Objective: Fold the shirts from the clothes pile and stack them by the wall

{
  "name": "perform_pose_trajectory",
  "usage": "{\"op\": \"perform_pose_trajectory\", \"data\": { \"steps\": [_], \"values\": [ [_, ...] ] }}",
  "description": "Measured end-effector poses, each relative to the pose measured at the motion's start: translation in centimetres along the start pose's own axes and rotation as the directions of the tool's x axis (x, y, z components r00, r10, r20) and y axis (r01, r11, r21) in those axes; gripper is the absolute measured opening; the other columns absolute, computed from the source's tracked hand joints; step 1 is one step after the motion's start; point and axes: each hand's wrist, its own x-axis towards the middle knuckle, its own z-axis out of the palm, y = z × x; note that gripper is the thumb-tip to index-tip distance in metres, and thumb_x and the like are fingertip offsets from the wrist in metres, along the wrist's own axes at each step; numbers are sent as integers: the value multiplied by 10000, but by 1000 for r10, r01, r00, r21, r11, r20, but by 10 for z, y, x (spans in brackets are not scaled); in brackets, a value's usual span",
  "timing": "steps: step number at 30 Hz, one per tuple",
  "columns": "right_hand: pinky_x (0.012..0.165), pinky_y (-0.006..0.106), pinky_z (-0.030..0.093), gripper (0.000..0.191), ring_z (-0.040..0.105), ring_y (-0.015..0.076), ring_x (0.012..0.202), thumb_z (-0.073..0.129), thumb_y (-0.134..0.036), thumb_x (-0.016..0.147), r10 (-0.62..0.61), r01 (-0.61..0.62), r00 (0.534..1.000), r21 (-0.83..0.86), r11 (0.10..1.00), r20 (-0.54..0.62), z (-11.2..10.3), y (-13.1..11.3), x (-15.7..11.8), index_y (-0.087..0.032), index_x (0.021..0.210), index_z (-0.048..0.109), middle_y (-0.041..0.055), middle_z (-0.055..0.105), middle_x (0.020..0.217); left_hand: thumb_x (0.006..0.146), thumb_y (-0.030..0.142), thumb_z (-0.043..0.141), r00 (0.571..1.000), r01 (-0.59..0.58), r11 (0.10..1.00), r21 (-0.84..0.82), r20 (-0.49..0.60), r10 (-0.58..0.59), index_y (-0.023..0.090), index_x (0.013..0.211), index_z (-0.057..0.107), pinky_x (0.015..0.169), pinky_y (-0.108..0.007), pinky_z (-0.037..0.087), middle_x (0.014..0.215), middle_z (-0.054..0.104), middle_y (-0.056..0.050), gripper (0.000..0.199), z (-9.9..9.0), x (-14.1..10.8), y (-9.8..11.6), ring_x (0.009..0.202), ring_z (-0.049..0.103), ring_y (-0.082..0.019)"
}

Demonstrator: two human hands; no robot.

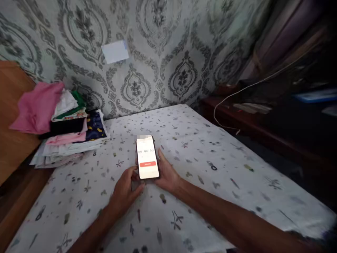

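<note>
A black-edged phone (147, 158) is held upright over the middle of the patterned white sheet (189, 154). Its lit screen shows a row of zeros and a red button. My right hand (167, 172) grips the phone along its right side, with the thumb by the edge and the other fingers hidden behind it. At the phone's lower left corner, my left hand (126, 189) has its fingers curled against the edge, and its thumb points toward the bottom.
Folded clothes (71, 130) are stacked at the left beside a brown wooden panel (13, 116). Patterned wallpaper (158, 63) with a pale paper (115, 52) stands behind. A white cable (247, 86) hangs over a dark red ledge (231, 116) at the right.
</note>
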Motion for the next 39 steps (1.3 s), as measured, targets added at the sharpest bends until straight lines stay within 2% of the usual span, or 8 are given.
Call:
{"op": "perform_pose_trajectory", "data": {
  "steps": [4,9,13,16,20,25,29,39],
  "values": [
    [967,432,481,768,698,240,907,188,-689,972,5,-5,1000,0,1000,8,-5,1,0,-108,1135,663,118,746,951,886,395,548,996,-23,992,-125,81,34,218,1313,461,836,-369,473,1105,669,-87,470,-5,-3,8,971,622,-235],
    [919,398,504,759,699,229,893,181,-674,981,-14,14,1000,-5,1000,2,-5,2,1,-112,1149,664,111,748,954,890,425,581,990,64,940,-334,141,-17,226,1317,465,718,-320,475,1101,683,-88,485,-4,-4,10,884,636,-215],
    [736,352,537,786,695,230,844,193,-707,961,0,1,1000,-19,1000,26,-7,3,3,-103,1131,667,126,743,960,871,473,610,975,156,789,-594,223,-25,216,1313,447,574,-257,471,1147,667,-124,537,2,-2,8,948,655,-241],
    [567,319,502,789,681,232,764,197,-727,947,18,-15,997,-39,999,78,-9,3,3,-120,1143,662,126,737,958,850,478,639,964,197,735,-649,266,-23,188,1266,502,552,-251,479,1131,675,-142,526,2,1,9,923,670,-244],
    [486,296,459,800,663,225,699,158,-712,957,18,-10,995,-77,997,99,-10,3,4,-113,1129,659,131,731,941,824,465,677,961,219,700,-680,274,-35,151,1193,582,592,-262,494,1051,704,-141,493,-2,2,11,879,677,-231],
    [484,297,446,813,645,217,654,114,-705,959,18,-8,996,-105,994,87,-7,4,5,-117,1182,630,141,731,953,792,442,727,955,267,618,-739,288,-69,145,1123,633,615,-258,485,1016,717,-125,455,-4,2,10,847,684,-216],
    [529,298,459,753,661,220,716,126,-660,984,1,8,997,-131,991,72,-3,5,4,-137,1233,606,135,731,992,736,431,786,953,293,536,-792,287,-96,147,1090,656,622,-254,472,986,724,-112,472,-5,2,9,838,681,-211],
    [699,345,501,649,658,221,787,278,-690,962,-96,100,995,-178,979,33,-3,4,2,-181,1114,652,83,728,924,711,388,839,952,302,423,-854,296,-82,157,1052,692,664,-242,473,920,728,-74,437,-17,11,10,788,673,-163]
  ]
}}
